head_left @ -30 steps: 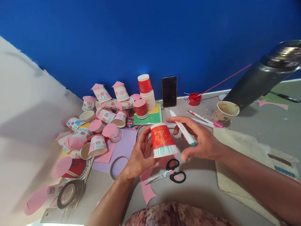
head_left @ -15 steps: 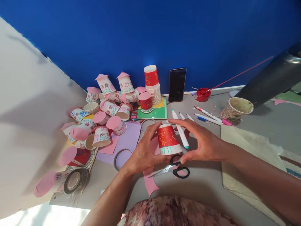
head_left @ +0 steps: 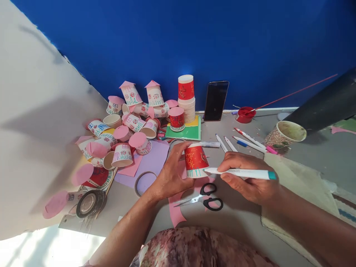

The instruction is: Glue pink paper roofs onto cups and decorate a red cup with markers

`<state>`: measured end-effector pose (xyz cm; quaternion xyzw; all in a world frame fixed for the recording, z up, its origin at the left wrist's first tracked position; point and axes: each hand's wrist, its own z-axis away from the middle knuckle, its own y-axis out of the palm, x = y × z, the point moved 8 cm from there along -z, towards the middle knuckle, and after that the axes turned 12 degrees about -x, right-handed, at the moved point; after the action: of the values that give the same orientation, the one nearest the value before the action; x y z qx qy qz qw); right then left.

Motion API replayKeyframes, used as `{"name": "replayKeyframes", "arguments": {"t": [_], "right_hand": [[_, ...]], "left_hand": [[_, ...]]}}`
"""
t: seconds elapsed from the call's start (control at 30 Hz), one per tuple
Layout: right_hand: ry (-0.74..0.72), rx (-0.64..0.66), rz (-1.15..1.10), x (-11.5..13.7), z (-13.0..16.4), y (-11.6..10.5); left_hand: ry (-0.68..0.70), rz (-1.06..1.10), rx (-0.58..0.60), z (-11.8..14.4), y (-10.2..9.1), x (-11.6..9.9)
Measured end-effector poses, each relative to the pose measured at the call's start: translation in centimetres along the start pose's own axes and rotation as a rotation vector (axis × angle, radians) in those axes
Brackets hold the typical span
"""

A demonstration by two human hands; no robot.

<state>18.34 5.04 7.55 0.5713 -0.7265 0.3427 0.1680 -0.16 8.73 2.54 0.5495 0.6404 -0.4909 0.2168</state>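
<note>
head view: left hand [head_left: 169, 174] wraps an upturned red paper cup w/ gold print [head_left: 195, 160] standing on the grey tabletop [head_left: 244, 218]; right hand [head_left: 247, 177] is closed round a white marker w/ teal end cap [head_left: 241, 172], tip at the cup's lower band. teal strokes cover only part of that band; no pink paper roof on it yet. finished pink-roofed paper cups [head_left: 130, 126] piled at left, undecorated cup stack [head_left: 187, 99] behind, black-handled scissors [head_left: 204, 198] just in front.

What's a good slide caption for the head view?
Left hand steadies an upturned red paper cup while right hand holds a marker to it.
</note>
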Motion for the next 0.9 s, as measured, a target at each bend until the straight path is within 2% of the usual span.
{"name": "replayKeyframes", "arguments": {"t": [0.27,0.43,0.6,0.77,0.9], "right_hand": [[0.040,0.030,0.023,-0.5,0.4,0.4],[0.015,0.092,-0.031,-0.1,0.3,0.9],[0.033,0.027,0.012,-0.4,0.0,0.1],[0.058,0.071,-0.050,-0.6,-0.1,0.1],[0.088,-0.020,-0.058,-1.1,-0.2,-0.9]], "left_hand": [[0.053,-0.015,0.013,0.1,0.4,-0.2],[0.028,0.017,0.006,0.2,0.3,0.1],[0.013,0.068,0.024,0.3,0.6,0.4],[-0.040,0.166,0.005,0.2,0.7,0.8],[-0.089,0.265,0.036,0.3,1.1,1.1]]}}
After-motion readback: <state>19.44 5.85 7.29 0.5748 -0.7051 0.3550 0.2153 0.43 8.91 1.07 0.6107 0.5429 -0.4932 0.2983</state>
